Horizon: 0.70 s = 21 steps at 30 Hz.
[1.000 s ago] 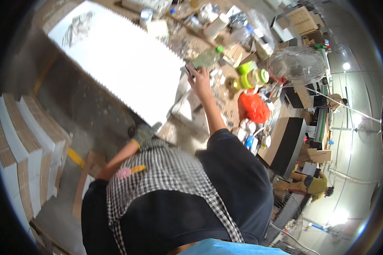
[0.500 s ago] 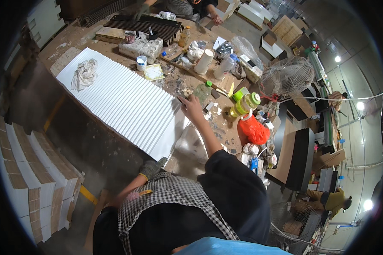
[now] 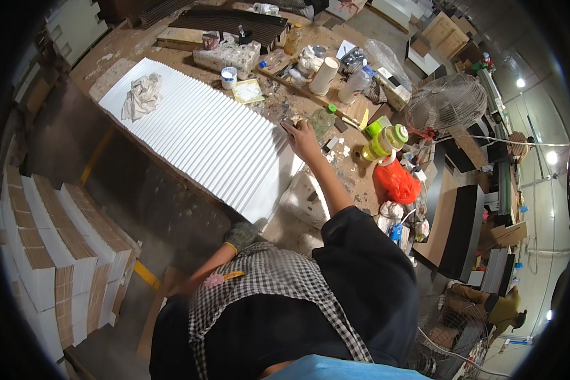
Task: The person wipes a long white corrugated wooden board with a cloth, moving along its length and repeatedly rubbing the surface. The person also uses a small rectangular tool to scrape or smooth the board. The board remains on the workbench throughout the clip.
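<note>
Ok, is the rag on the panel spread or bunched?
Bunched: the off-white rag lies in a creased heap on the ribbed white panel.

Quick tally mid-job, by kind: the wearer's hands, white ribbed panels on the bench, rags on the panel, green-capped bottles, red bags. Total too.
Hands: 2 (gloved left hand, bare right hand)
White ribbed panel: 1
Rag: 1
Green-capped bottles: 2 (clear bottle, yellow-green bottle)
Red bag: 1
Total: 7
</note>
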Each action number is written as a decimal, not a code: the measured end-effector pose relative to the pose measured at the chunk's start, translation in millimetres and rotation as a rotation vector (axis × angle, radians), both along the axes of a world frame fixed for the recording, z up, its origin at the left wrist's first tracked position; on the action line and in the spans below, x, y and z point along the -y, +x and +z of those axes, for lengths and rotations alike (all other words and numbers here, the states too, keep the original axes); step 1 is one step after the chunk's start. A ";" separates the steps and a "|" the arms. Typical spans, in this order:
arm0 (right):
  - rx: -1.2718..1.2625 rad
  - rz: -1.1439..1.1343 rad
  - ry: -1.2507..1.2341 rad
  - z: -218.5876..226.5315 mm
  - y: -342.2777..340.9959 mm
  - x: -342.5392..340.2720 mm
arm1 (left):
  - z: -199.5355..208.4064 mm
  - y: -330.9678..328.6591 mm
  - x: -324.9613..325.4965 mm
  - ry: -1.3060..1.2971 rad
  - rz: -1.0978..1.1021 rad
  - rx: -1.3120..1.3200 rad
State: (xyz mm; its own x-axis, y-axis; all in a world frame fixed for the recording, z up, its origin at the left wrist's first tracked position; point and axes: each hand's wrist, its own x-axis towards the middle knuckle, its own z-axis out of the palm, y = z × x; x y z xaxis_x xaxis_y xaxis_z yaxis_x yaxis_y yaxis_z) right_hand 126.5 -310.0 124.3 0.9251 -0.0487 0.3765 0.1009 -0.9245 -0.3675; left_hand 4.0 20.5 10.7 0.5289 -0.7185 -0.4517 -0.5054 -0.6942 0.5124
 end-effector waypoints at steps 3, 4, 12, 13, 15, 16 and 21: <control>0.050 0.322 0.110 7.4 -41.5 -46.1 | 23.9 -1.4 6.9 0.156 0.376 -0.241; -0.008 0.464 0.071 8.5 -58.5 -61.2 | 27.5 -1.0 7.3 0.152 0.375 -0.280; -0.075 0.028 -0.032 -12.0 1.7 8.1 | -5.0 4.3 5.3 0.203 0.221 -0.339; -0.070 -0.054 -0.139 -12.5 9.9 14.2 | -8.9 3.3 4.4 0.215 0.213 -0.362; -0.130 -0.055 -0.126 -11.1 13.9 0.5 | -14.7 2.8 2.5 0.180 0.133 -0.277; -0.065 0.080 -0.085 -8.1 7.0 -16.4 | -17.8 2.7 3.0 0.211 0.102 -0.247; -0.025 0.692 -0.153 8.0 -36.8 -98.0 | -43.1 -4.9 -11.7 0.043 0.028 -0.112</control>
State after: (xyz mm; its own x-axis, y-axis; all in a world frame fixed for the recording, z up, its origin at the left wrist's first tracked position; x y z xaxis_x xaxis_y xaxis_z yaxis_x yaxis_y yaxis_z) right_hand 89.7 -212.1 132.3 0.7332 0.6051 0.3103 0.6770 -0.6926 -0.2488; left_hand -0.8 32.3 -32.3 0.4927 -0.6829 -0.5393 -0.4268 -0.7297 0.5342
